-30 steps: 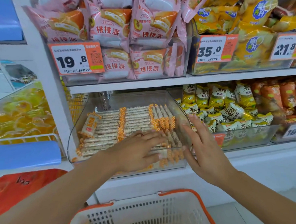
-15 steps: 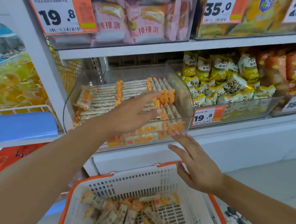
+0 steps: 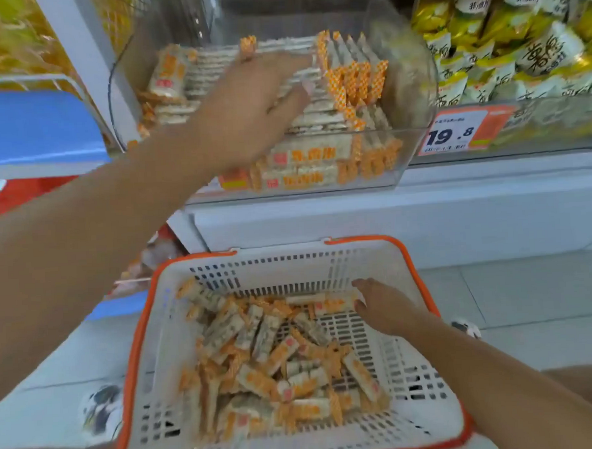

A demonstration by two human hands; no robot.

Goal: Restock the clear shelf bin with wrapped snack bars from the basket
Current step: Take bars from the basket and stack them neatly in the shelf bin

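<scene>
The right hand [image 3: 384,309] reaches into the basket [image 3: 416,386]; whether its fingers grip a snack bar [image 3: 329,305] I cannot tell. Loose bars could slip. The left hand [image 3: 247,113], fingers spread flat over the clear bin's [image 3: 407,77] rows, may disturb them.

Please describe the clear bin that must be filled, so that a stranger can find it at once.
Look at the white shelf directly above the orange-rimmed basket. The clear shelf bin stands there, under the left hand. Unlike the bin of yellow-green packets on its right, it holds neat rows of orange-and-white snack bars.
</scene>
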